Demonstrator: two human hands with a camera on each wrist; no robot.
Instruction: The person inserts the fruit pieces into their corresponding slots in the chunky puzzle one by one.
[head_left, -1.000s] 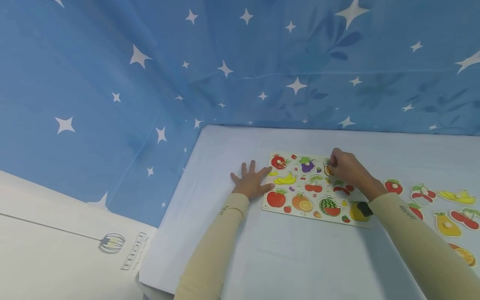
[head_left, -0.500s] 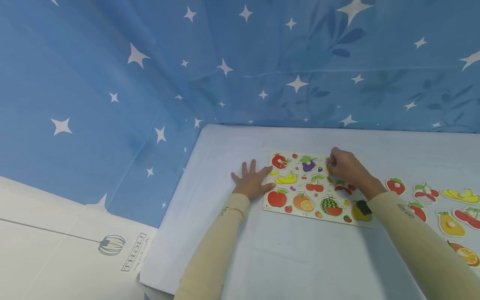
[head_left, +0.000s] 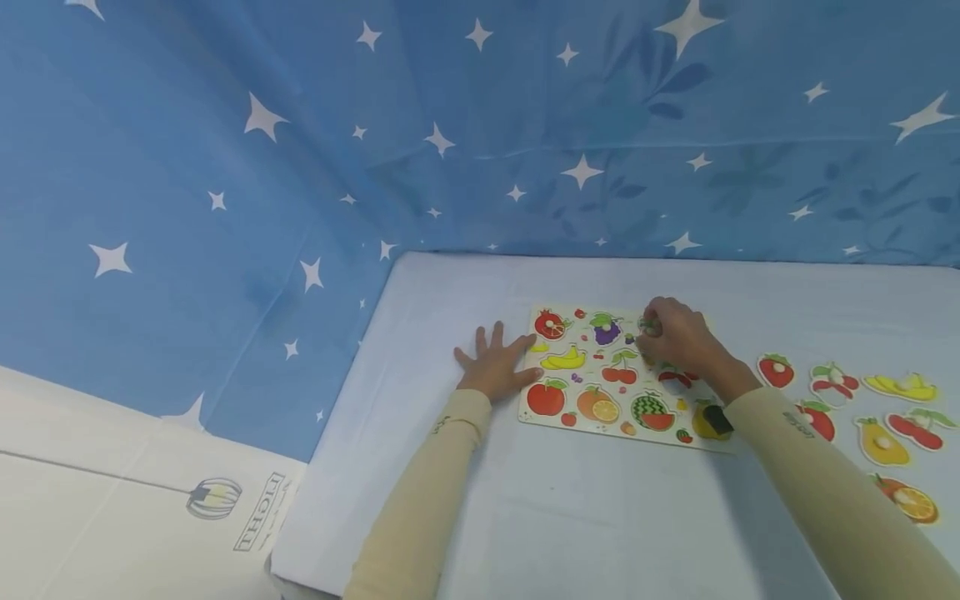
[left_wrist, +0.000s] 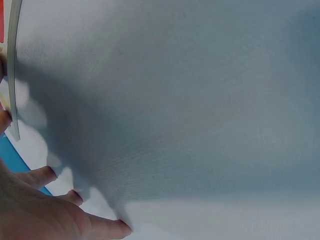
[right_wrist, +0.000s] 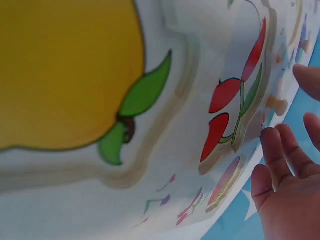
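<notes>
A fruit puzzle board [head_left: 577, 398] lies flat on the white-covered table. My left hand [head_left: 492, 369] has its fingers spread, with the thumb and index finger touching the board's left edge and the other fingers on the table. Over the board's upper right is my right hand [head_left: 682, 337], thumb and fingertips apart. Just beside those fingertips, a partly hidden green-topped fruit piece [head_left: 649, 325] sits in the board. A small wooden knob [right_wrist: 276, 104] shows near the fingers in the right wrist view. The grape piece [head_left: 604, 329] and pomegranate piece [head_left: 551, 325] are set in the top row.
Several loose knobbed fruit pieces lie to the right, among them a strawberry [head_left: 776, 370], bananas [head_left: 902, 387], a pear [head_left: 882, 442] and an orange [head_left: 907, 500]. A blue star-patterned curtain [head_left: 487, 208] hangs behind the table [head_left: 600, 517].
My right thumb and fingertips have parted from the piece they were pinching at the board's upper right. My left hand holds its place; the head view shifts slightly.
</notes>
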